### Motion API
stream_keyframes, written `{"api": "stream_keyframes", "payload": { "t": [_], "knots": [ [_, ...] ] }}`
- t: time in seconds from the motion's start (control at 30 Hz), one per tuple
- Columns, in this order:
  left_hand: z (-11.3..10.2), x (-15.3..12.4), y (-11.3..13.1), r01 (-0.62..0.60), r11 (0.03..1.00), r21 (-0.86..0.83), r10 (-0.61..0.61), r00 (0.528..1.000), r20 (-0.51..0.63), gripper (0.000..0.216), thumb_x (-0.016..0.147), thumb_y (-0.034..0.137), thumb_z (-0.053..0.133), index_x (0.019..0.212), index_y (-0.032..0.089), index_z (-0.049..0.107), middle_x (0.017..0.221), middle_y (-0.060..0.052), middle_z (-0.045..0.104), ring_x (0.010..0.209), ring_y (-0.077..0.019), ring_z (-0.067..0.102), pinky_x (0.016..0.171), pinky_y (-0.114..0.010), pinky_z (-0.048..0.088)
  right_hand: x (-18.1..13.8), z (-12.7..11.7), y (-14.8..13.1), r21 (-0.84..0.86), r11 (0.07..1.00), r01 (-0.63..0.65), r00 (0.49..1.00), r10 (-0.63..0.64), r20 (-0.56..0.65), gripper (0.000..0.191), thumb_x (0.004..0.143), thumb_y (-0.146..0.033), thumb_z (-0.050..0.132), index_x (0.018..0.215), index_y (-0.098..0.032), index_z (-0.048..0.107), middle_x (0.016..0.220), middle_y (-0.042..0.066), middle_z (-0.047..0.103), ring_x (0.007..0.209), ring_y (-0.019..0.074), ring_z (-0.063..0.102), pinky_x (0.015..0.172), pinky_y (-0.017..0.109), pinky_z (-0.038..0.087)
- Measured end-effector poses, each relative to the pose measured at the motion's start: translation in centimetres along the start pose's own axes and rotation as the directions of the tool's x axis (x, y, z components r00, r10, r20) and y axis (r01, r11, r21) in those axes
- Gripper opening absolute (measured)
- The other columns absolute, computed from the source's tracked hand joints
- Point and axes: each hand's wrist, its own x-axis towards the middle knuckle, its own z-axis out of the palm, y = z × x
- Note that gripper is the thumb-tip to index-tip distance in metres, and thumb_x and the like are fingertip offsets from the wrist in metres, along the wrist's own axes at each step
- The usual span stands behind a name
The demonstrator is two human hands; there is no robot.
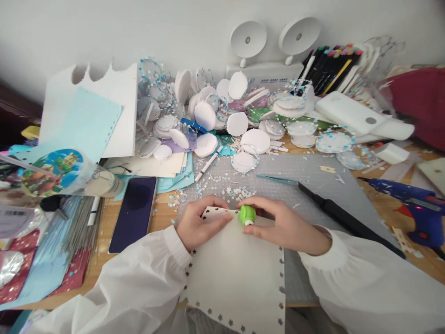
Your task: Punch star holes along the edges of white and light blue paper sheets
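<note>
Green craft punch pinched at the sheet's top edge

The right hand (pixel 278 220) grips a small green craft punch (pixel 247 213) between its thumb, on the near side, and its curled fingers, on the far side; the punch lies at 9 o'clock from that palm, just beyond the left thumb. The left hand (pixel 205 222) grasps the upper left part of a cream paper sheet (pixel 239 264), thumb on top, fingers bent over the far edge. Flower-shaped holes line the visible borders, and the punch sits at the 12 o'clock edge.

As for writing, the twin-head emergency light (pixel 266 74) at 12 o'clock carries a row of dark characters too small to read. At 9 o'clock a package (pixel 17 220) bears a barcode label, its print blurred.

The punch's white part faces roughly 6 o'clock, toward the wearer, while its green end faces 12; it is foreshortened, so its exact long axis cannot be told. The sheet's long axis runs roughly from 12 to 6 o'clock, its near end reaching past the table edge. Tiny paper confetti (pixel 239 191) lies at 12 o'clock, just beyond both hands, on the grey cutting mat (pixel 333 199)
</note>
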Motion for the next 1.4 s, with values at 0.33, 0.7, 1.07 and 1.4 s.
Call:
{"api": "stream_keyframes", "payload": {
  "t": [0.33,0.7,1.07,1.4],
  "knots": [
    [0.2,0.0,-0.1,-0.025,0.995,-0.092,0.024,1.0,-0.007,0.015,0.077,0.029,0.066,0.074,0.015,0.066,0.071,-0.003,0.07,0.067,-0.0141,0.065,0.064,-0.022,0.051,-0.1,0.1,0.3,-0.095,0.993,0.074,0.997,-0.075,-0.006,0.03,0.071,-0.025,0.072,0.099,-0.023,0.061,0.097,0.004,0.066,0.089,0.0185,0.062,0.079,0.031,0.05],
    [0.3,-0.3,0.1,-0.079,0.995,-0.064,0.076,0.996,-0.046,0.007,0.076,0.02,0.066,0.072,0.015,0.068,0.073,-0.004,0.072,0.068,-0.0145,0.067,0.063,-0.021,0.052,-0.2,0.8,0.8,-0.219,0.959,0.182,0.98,-0.195,-0.043,0.023,0.075,-0.022,0.068,0.096,-0.022,0.058,0.089,0.005,0.062,0.087,0.0208,0.057,0.078,0.035,0.045],
    [-0.2,0.0,-0.1,-0.242,0.948,0.205,0.241,0.97,0.032,0.011,0.082,0.023,0.061,0.091,0.017,0.063,0.087,-0.003,0.07,0.08,-0.0148,0.065,0.073,-0.024,0.051,0.2,1.0,1.4,-0.339,0.904,0.26,0.945,-0.311,-0.105,0.018,0.078,-0.02,0.062,0.095,-0.02,0.055,0.086,0.006,0.06,0.085,0.0229,0.054,0.078,0.038,0.04],
    [1.4,0.4,5.0,-0.367,0.318,0.874,0.349,0.902,0.252,0.032,0.073,0.045,0.063,0.082,0.015,0.061,0.084,-0.008,0.065,0.086,-0.0265,0.055,0.075,-0.042,0.041,0.3,1.2,1.2,-0.58,0.752,0.313,0.906,-0.42,-0.055,0.009,0.074,-0.017,0.059,0.082,-0.017,0.055,0.078,0.005,0.056,0.08,0.0225,0.049,0.08,0.041,0.035]
  ]
}}
